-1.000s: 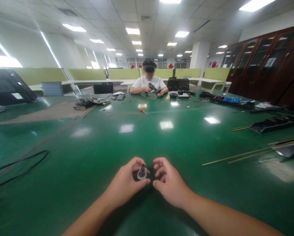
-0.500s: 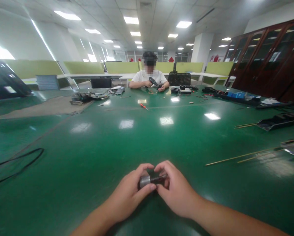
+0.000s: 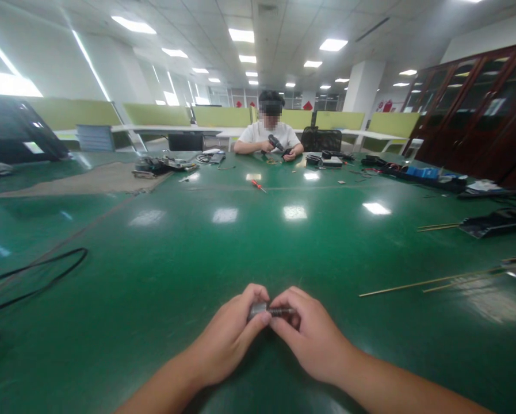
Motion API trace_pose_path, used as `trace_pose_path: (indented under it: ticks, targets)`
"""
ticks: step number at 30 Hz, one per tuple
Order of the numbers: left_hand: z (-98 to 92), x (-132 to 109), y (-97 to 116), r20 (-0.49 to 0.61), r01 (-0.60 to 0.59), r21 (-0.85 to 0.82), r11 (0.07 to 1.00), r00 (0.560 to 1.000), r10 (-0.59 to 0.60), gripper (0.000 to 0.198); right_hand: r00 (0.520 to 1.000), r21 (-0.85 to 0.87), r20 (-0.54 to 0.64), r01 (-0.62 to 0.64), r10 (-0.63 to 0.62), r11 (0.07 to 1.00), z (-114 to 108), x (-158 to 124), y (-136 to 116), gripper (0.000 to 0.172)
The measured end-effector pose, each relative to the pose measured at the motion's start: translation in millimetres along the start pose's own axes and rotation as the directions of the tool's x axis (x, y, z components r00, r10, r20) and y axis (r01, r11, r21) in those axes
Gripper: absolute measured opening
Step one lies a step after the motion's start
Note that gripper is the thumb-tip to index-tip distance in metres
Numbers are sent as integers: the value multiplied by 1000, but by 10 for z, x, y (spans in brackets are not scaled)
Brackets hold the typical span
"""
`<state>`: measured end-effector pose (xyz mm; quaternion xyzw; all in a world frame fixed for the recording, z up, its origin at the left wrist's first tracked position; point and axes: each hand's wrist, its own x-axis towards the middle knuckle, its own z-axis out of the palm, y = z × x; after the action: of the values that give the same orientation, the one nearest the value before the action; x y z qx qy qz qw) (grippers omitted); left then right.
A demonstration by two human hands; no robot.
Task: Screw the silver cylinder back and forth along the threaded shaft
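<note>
Low in the head view, my left hand (image 3: 229,333) grips a short grey metal cylinder (image 3: 258,310) between thumb and fingers. From the cylinder's right end runs a thin dark shaft (image 3: 279,311) that looks ridged or threaded. My right hand (image 3: 313,330) is closed around the shaft, fingertips close to the cylinder; its fingers hide the far end. The two hands almost touch, just above the green table (image 3: 188,253). I cannot tell whether cylinder and shaft are one piece.
Thin brass-coloured rods (image 3: 413,286) lie at the right, near a dark tray (image 3: 499,221). A black cable loop (image 3: 68,261) is at the left. Farther off lies a red screwdriver (image 3: 256,184). Across the table, a person (image 3: 268,135) holds a power drill (image 3: 275,142).
My right fingertips have come in nearer to the cylinder, and the gap between my hands has narrowed. The background has shifted slightly rightward in view.
</note>
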<state>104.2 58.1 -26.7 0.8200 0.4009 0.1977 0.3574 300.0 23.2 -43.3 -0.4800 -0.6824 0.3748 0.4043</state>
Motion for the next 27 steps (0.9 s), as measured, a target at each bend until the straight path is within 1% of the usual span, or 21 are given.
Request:
trace_pose_path:
  ticks: [5,12,16,19,22,24,27]
  targets:
    - [-5,-4,27,-8,-8,-24,1000,1000,8,23,1000,-7,5,17,-17,1000,-4,-2,12,7]
    - [-29,-12,51,20,4,-2,1000,1000,-4,24,1000,-35,14,-1,2,999,0,-6,8,2]
    - [3,-15,53,-8,8,-12,1000,1000,-8,24,1000,-29,18,-17,17,999,-1,-6,13,2]
    - [73,-11,61,-52,28,-40,999,998,-30,26,999,-11,22,-36,36,999,-4,-4,16,2]
    - [153,-7,76,-144,66,-92,994,986,-78,31,999,13,17,-52,51,999,0,-2,15,2]
    - [191,-7,84,-186,76,-121,990,978,-98,32,998,21,11,-56,56,998,5,-4,13,2]
    - [215,-12,92,-203,71,-159,985,974,-103,31,998,23,17,-53,52,998,5,-9,9,2]
